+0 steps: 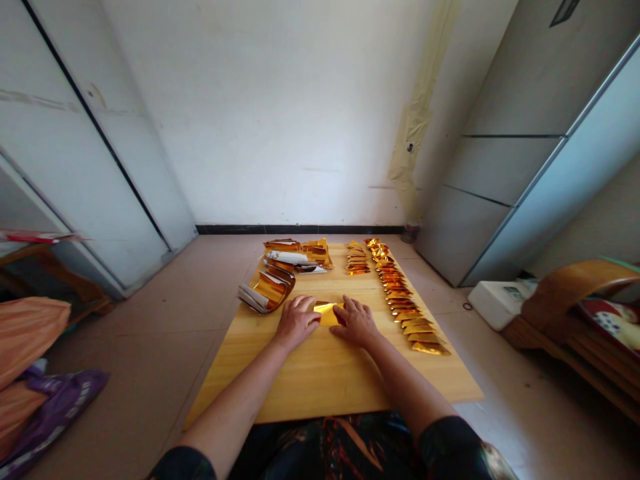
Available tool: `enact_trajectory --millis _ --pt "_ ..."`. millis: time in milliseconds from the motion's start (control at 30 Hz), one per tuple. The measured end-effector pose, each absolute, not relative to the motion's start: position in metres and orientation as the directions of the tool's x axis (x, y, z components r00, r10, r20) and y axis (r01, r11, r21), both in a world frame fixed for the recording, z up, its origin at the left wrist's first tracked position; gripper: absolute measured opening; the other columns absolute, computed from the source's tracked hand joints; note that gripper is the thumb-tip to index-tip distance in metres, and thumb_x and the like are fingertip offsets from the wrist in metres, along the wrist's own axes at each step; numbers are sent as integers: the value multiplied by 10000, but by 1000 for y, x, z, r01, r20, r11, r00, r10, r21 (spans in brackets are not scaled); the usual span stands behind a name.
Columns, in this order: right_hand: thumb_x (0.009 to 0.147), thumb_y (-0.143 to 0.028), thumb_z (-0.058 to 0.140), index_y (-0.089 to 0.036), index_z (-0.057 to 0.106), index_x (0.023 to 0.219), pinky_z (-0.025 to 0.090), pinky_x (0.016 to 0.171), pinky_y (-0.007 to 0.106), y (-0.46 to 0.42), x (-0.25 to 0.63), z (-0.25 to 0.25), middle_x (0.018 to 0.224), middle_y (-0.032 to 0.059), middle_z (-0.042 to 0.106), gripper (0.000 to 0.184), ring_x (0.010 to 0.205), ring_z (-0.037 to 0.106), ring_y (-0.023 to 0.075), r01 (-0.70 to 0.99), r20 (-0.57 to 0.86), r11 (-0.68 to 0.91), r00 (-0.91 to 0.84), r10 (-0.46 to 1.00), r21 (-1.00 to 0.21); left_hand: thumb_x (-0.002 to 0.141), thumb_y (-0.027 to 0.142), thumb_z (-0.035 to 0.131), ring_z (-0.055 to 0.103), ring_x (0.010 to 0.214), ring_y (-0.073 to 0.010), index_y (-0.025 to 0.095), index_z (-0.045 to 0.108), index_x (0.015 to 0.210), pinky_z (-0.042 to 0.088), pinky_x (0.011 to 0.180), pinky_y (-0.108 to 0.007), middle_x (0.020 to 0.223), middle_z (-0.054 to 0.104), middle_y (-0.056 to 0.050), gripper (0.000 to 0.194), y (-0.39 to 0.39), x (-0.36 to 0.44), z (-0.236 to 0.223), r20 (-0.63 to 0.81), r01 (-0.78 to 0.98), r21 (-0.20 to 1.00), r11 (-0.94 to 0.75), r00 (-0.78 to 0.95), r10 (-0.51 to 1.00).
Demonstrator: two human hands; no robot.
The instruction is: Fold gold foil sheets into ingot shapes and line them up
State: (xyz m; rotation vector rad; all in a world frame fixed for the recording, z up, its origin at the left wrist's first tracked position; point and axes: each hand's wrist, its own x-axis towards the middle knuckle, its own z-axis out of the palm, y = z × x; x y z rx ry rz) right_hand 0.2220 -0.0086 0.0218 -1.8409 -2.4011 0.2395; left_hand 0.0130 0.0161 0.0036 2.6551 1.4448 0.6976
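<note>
A small sheet of gold foil paper (327,313) lies on the wooden table in front of me, its far edge apparently folded over. My left hand (299,320) grips its left end, fingers curled over the edge. At the opposite end, my right hand (357,321) pinches the sheet with thumb and fingers. Folded gold foil pieces (401,303) form a long overlapping row on the right, and a shorter row of folded foil (357,260) sits beyond my hands. To the left are a curled stack of foil sheets (270,288) and more bundled sheets (300,255).
The light wooden tabletop (320,383) reaches from my lap toward the white wall (280,120). A grey refrigerator (493,160) stands at right, near a white box (497,303) and a wooden chair (575,307). Orange and purple bags (55,400) are on the left.
</note>
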Motion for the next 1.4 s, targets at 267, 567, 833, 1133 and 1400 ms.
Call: enact_trajectory --millis 267,567,833,1133,1400 --pt "793 -535 599 -342 599 1143 278 953 428 -7 225 28 1452 80 336 400 1269 345 277 947 -25 257 -266 964 -191 676 405 733 410 1238 -301 279 698 1036 359 1016 -464 1383 468 -72 384 18 8 -2 327 779 306 -547 453 829" --pt "850 -545 511 -363 573 1171 287 936 414 -7 225 26 1349 61 435 374 1225 366 255 937 28 307 -307 951 -167 727 314 692 453 1184 -275 289 721 954 386 981 -456 1268 570 -51 230 19 10 -5 410 742 289 -606 476 778" --pt "807 -529 573 -324 604 1129 285 943 445 -9 226 26 1394 71 397 382 1237 348 279 919 53 337 -333 941 -202 882 212 483 582 890 -172 201 692 832 474 823 -329 894 678 -56 215 17 20 -4 473 638 235 -734 584 659" --pt "867 -230 493 -236 675 919 337 880 301 -12 216 17 996 37 676 189 986 526 185 873 190 375 -330 925 -312 901 211 425 585 934 -179 195 654 886 444 862 -311 965 690 -55 230 20 20 -2 325 686 348 -639 550 769" --pt "865 -225 479 -226 676 925 414 730 205 12 223 16 913 6 710 205 835 619 143 835 83 143 -117 990 -532 873 206 436 577 843 -157 186 629 775 426 776 -258 827 659 -36 217 30 27 -2 281 778 456 -433 336 899"
